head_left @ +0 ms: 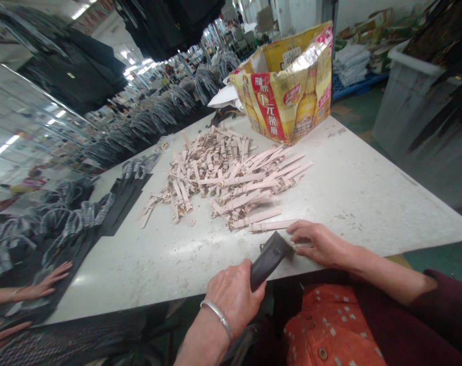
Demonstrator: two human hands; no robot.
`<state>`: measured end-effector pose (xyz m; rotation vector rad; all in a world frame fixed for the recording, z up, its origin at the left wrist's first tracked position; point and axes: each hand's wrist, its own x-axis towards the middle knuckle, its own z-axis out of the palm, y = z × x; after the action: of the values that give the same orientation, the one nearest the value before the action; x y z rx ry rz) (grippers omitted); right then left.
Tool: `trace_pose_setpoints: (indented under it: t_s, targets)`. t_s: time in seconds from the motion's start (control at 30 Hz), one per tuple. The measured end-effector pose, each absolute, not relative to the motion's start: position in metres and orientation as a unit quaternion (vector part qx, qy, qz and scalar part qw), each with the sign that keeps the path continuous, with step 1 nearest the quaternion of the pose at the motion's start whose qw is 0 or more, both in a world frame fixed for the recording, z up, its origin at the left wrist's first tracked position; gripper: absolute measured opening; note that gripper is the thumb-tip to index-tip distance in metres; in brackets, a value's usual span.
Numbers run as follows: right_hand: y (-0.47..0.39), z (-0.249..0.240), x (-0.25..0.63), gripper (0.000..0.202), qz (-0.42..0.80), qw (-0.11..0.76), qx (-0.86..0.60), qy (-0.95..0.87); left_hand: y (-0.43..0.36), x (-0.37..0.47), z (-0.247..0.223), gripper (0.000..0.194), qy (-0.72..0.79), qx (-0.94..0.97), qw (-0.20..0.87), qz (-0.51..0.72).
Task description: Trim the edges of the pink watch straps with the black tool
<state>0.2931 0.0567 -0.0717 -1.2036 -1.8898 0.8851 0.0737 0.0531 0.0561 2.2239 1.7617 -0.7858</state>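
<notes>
Step in hand: by the look of it, steadying a dark grey, curved, smooth-faced piece (267,264) at the table's near edge.
Next move's demand: firm left grip, careful right fingertips at the far end.
Left hand (231,292): at 8 o'clock of the dark piece, clamped around its near end.
Right hand (322,245): at 2 o'clock, apart from the left, fingers bent and partly spread; pinch or light touch, cannot tell.
Pale pink strap with buckle (275,225): flat at 12 o'clock, near right fingertips.
Heap of pale pink buckled straps (250,179): 11 o'clock.
Yellow-and-red cardboard carton (267,109): 12 o'clock, beyond.
</notes>
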Motion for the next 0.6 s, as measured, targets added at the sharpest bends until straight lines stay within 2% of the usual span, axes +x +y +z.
trace_pose_setpoints:
  t_s: [0.27, 0.6]
  targets:
    - [0.0575, -0.0747, 0.2916, 0.01, 0.351, 0.379, -0.465, -0.719, 0.0589, 0.0794, 0.0504, 0.03, 0.598, 0.761, 0.067, -0.244]
    - [0.0562, -0.0785, 0.2919, 0.012, 0.333, 0.391, -0.455, -0.727, 0.0531, 0.0729, 0.0536, 0.034, 0.585, 0.761, 0.101, -0.262]
